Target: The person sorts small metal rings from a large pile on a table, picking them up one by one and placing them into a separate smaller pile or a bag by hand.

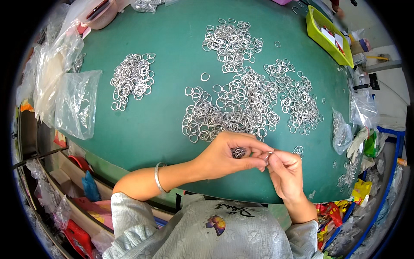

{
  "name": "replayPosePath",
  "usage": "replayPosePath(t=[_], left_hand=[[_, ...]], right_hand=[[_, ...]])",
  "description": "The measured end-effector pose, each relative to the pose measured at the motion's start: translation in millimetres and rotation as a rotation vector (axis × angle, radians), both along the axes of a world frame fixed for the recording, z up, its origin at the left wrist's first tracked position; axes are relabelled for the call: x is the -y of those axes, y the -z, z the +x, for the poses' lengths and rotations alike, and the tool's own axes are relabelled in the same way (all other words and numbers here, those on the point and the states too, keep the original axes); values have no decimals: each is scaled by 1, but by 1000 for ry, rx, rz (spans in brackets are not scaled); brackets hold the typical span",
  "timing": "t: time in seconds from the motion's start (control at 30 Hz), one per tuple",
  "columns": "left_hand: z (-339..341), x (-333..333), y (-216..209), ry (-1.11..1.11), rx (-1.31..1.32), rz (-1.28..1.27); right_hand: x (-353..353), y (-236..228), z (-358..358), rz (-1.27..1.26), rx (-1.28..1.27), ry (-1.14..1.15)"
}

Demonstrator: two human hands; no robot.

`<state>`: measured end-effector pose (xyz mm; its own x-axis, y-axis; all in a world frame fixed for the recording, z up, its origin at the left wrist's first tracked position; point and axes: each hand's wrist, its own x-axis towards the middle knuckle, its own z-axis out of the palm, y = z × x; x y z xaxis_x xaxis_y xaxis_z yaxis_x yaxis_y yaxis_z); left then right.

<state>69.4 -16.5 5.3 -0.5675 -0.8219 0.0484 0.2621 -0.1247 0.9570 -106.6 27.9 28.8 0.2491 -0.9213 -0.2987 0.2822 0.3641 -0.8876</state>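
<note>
My left hand [235, 151] and right hand [285, 170] meet, fingers pinched nearly closed on one ring [268, 157] between them. I read a clutch [238, 152] of rings tucked in the left palm. Just beyond, a big heap [243, 101] covers mid-tabletop [161, 123]; small heap [133, 77] well apart, left. Clear bag [77, 103] far left; lime bin [330, 51] upper right.

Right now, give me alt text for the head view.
A person's left hand and right hand hold what looks like a small silver metal ring; the left also cups similar rings. Piles of silver metal rings lie on a green tabletop.
</note>
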Motion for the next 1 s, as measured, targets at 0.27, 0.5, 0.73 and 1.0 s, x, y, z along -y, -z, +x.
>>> replayPosePath(t=[0.27, 0.5, 0.73, 1.0], left_hand=[[1, 1, 5, 31, -91, -33], [2, 1, 8, 54, -139, -24], [5, 0, 3, 80, -173, 54], [5, -4, 0, 40, -54, 235]], right_hand=[[1, -2, 2, -208, -156, -33], [0, -3, 5, -219, -118, -16], [-3, -11, 13, -137, -43, 30], [2, -8, -9, -353, -442, 194]])
